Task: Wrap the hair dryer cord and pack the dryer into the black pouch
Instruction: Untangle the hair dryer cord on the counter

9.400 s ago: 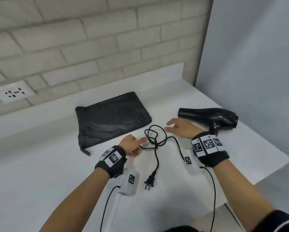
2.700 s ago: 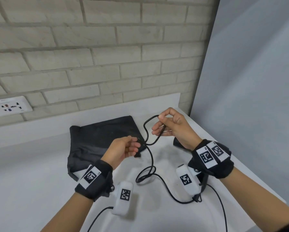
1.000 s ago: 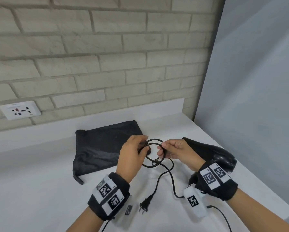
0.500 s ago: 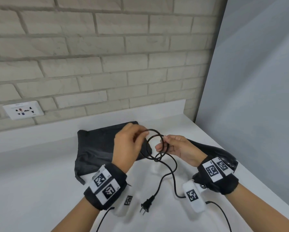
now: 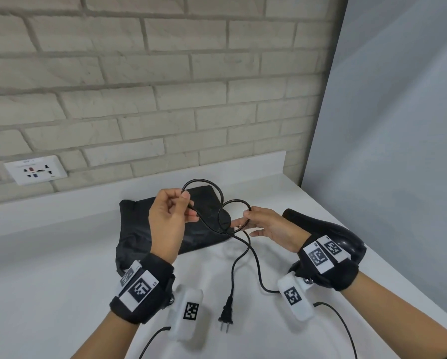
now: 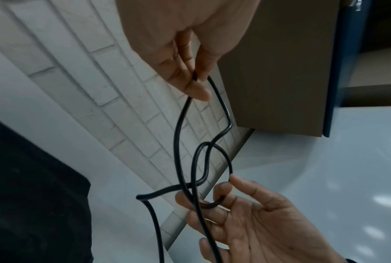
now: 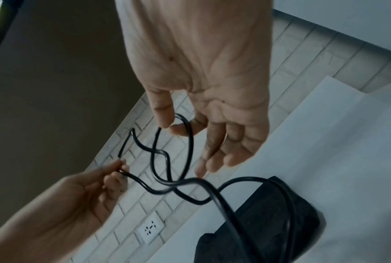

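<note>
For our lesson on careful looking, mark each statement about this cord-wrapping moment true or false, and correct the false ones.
1. Both hands hold the cord. True: the left hand pinches one loop of the cord and the right hand pinches another.
2. The plug is pushed into the wall socket. False: the plug lies loose on the counter; the wall socket has nothing in it.
3. The hair dryer is already inside the pouch. False: the hair dryer lies on the counter behind the right wrist, outside the pouch.
4. The pouch lies flat on the counter. True.
5. The wall behind is brick. True.
</note>
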Available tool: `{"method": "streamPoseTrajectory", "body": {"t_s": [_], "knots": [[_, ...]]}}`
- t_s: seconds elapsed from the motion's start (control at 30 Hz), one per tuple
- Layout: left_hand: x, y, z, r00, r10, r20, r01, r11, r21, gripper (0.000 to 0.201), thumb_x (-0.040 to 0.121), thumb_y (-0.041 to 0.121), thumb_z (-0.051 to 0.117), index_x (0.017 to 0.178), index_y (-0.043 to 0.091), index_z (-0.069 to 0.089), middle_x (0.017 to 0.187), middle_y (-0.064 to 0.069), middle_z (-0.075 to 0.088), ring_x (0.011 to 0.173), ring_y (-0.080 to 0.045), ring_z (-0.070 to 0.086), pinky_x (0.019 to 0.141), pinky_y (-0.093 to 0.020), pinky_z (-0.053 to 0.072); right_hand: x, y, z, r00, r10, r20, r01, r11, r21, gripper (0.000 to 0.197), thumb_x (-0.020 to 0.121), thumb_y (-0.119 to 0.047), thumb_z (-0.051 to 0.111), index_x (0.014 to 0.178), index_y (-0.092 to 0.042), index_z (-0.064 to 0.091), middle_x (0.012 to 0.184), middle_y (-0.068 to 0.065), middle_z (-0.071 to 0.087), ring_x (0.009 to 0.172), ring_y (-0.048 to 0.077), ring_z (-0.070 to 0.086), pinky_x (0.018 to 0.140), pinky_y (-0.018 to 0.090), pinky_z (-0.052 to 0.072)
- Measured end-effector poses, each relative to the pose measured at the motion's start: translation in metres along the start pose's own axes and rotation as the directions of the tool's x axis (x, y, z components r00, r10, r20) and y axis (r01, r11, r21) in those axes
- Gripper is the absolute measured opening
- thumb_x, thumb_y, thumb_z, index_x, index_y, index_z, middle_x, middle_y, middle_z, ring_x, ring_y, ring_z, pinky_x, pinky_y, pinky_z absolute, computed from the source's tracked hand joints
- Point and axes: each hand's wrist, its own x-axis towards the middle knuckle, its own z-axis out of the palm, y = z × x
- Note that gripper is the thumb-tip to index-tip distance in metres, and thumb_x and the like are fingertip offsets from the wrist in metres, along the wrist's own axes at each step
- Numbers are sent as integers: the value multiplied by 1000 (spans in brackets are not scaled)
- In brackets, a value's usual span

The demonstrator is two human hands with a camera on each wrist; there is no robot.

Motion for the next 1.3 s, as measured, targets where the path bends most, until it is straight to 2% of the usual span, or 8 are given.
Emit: {"method": "streamPoseTrajectory", "body": {"t_s": [0.2,0.4,0.53,0.67,0.8,1.0,1.17,1.3], "knots": [[1,18,13,984,52,170,-64,996,63,5,91,9,53,87,13,54,71,-6,58,48,-6,57,49,-18,52,4,1,6,993,-120,7,120,986,-114,20,89,-17,58,106,-10,65,108,3,68,98,6,64,87,17,46],[25,15,11,987,-113,110,96,985,146,4,91,8,52,88,10,52,70,-10,58,45,-7,56,46,-20,51,2,-14,-1,984,-174,-26,173,984,-46,18,91,-14,54,84,-7,69,78,2,73,74,7,68,74,15,51],[25,-1,-6,954,-39,296,-228,546,806,41,85,15,60,123,11,46,105,-7,58,90,-21,59,76,-30,49,-3,-31,-15,993,-111,-27,111,994,-7,23,93,-23,50,82,-10,66,62,-3,70,55,4,60,65,14,51],[7,16,7,755,320,573,-655,422,627,42,83,22,58,125,19,49,121,-3,49,99,-18,55,70,-30,53,0,-39,-14,998,-43,48,44,999,-31,26,92,-28,49,83,-12,66,61,-2,69,51,3,59,59,14,49],[-4,21,27,593,299,748,-792,386,473,24,84,27,50,104,18,60,105,2,53,69,-13,57,54,-33,52,5,-39,-7,996,-18,88,20,1000,-23,29,90,-34,50,80,-13,68,65,-2,69,60,7,63,68,18,53],[-17,-2,30,793,172,585,-516,701,493,29,78,40,66,95,16,64,90,8,54,66,-9,59,62,-18,50,5,-42,-16,999,40,-35,-31,970,241,28,92,-35,50,85,-12,64,65,-4,70,60,5,67,60,19,55],[-29,-18,46,772,155,616,-504,740,446,22,81,28,64,75,6,64,75,-2,59,65,-16,57,64,-29,50,3,-45,-11,998,64,-12,-58,962,269,31,93,-33,49,85,-8,65,66,0,70,59,7,67,59,19,56],[-13,1,47,869,114,482,-330,859,392,21,82,21,67,73,3,69,67,-13,67,60,-21,65,63,-33,56,-4,-39,-20,997,15,-79,-12,999,39,28,91,-39,49,95,-18,67,79,-5,68,64,5,57,63,17,48]]}}
